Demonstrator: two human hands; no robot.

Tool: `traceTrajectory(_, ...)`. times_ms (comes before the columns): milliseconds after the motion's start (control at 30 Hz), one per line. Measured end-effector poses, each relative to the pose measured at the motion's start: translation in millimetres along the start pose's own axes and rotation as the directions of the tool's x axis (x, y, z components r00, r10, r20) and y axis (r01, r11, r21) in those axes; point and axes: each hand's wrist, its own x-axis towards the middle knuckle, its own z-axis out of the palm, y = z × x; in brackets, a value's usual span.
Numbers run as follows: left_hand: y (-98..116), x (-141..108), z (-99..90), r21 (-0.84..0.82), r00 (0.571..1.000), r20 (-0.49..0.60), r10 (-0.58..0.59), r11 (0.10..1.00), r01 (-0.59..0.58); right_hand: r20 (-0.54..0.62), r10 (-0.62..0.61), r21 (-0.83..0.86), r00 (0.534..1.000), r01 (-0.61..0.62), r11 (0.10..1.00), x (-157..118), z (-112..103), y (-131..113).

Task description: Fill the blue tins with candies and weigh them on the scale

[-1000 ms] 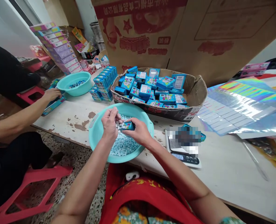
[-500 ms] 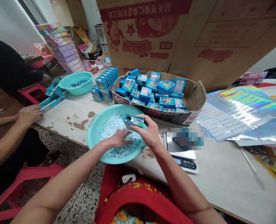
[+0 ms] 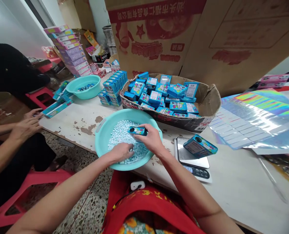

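A worker in a red apron (image 3: pixel 144 211) bends over a turquoise basin (image 3: pixel 100 138) of pale candy pellets (image 3: pixel 121 130) at a worn white table (image 3: pixel 86 112), as I look on. The right hand (image 3: pixel 150 138) is clamped around a small blue candy box (image 3: pixel 139 130), held over the basin with a round dark opening showing at one end. The left hand (image 3: pixel 122 152) dips among the pellets, fingers curled; I cannot tell whether they close on any. Just to the right, another open-holed blue box (image 3: pixel 200 146) sits on a digital scale (image 3: pixel 198 172), beside holographic sheets (image 3: pixel 252 120). Behind the basin, a cut-down cardboard carton (image 3: pixel 214 100) holds a jumble of blue boxes (image 3: pixel 156 96), with more stacked neatly (image 3: pixel 112 86) alongside. At left, a co-worker's hands (image 3: pixel 27 125) are close together near a long blue tray (image 3: pixel 58 109), a smaller turquoise basin (image 3: pixel 94 89) beyond
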Motion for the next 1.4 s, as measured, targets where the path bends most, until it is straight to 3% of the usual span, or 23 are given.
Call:
traceTrajectory(67,-2,1,-7.8,-0.318,0.977,-0.176,-0.121,0.946,0.061,0.034,-0.004,-0.057,0.999,0.006,0.998,-2,0,2)
traceTrajectory(100,-1,1,-13.4,-0.51,0.952,-0.231,-0.203,0.858,0.059,0.042,-0.003,-0.079,0.999,0.006,0.997,-3,1,2)
traceTrajectory(167,7,2,-25.5,-0.825,0.894,-0.279,-0.349,0.564,-0.037,0.069,0.0,-0.118,0.998,0.008,0.993,-5,3,1)
traceTrajectory(200,13,3,-31.1,-0.906,0.864,-0.297,-0.405,0.405,-0.122,0.088,-0.003,-0.136,0.996,0.015,0.991,-6,6,-1)
traceTrajectory(267,26,7,-38.9,-0.934,0.804,-0.358,-0.475,0.184,-0.307,0.132,-0.02,-0.152,0.991,0.04,0.988,-9,11,-6)
traceTrajectory(367,41,16,-41.4,-0.867,0.704,-0.46,-0.541,0.104,-0.487,0.157,-0.058,-0.128,0.986,0.079,0.989,-13,17,-15)
traceTrajectory(467,48,24,-38.6,-0.833,0.643,-0.498,-0.581,0.115,-0.541,0.131,-0.071,-0.095,0.989,0.084,0.992,-15,17,-19)
traceTrajectory(600,48,30,-37.0,-0.833,0.61,-0.492,-0.621,0.134,-0.536,0.104,-0.068,-0.056,0.992,0.075,0.996,-14,14,-18)
traceTrajectory(867,62,28,-39.2,-0.845,0.707,-0.532,-0.466,0.245,-0.475,0.139,-0.067,0.008,0.988,0.066,0.998,-17,6,-21)
traceTrajectory(1033,64,26,-53.6,-0.815,0.674,-0.562,-0.479,0.185,-0.549,0.156,-0.014,0.15,0.988,-0.009,0.989,-17,-5,-19)
traceTrajectory(1133,52,26,-54.7,-0.857,0.698,-0.486,-0.526,0.13,-0.499,0.118,0.013,0.211,0.993,-0.038,0.977,-16,-6,-15)
traceTrajectory(1200,42,24,-49.1,-0.89,0.711,-0.435,-0.553,0.143,-0.433,0.107,0.028,0.298,0.994,-0.059,0.953,-17,-9,-15)
traceTrajectory(1267,31,19,-40.3,-0.916,0.739,-0.402,-0.54,0.246,-0.317,0.122,0.079,0.414,0.989,-0.124,0.902,-23,-17,-18)
traceTrajectory(1300,26,16,-35.5,-0.909,0.774,-0.385,-0.503,0.35,-0.225,0.13,0.104,0.467,0.986,-0.154,0.871,-28,-24,-20)
traceTrajectory(1333,20,13,-31.0,-0.863,0.825,-0.36,-0.436,0.491,-0.118,0.132,0.122,0.513,0.984,-0.173,0.84,-35,-34,-22)
traceTrajectory(1400,9,8,-23.2,-0.595,0.932,-0.275,-0.238,0.803,0.029,0.096,0.16,0.581,0.982,-0.186,0.792,-51,-61,-24)
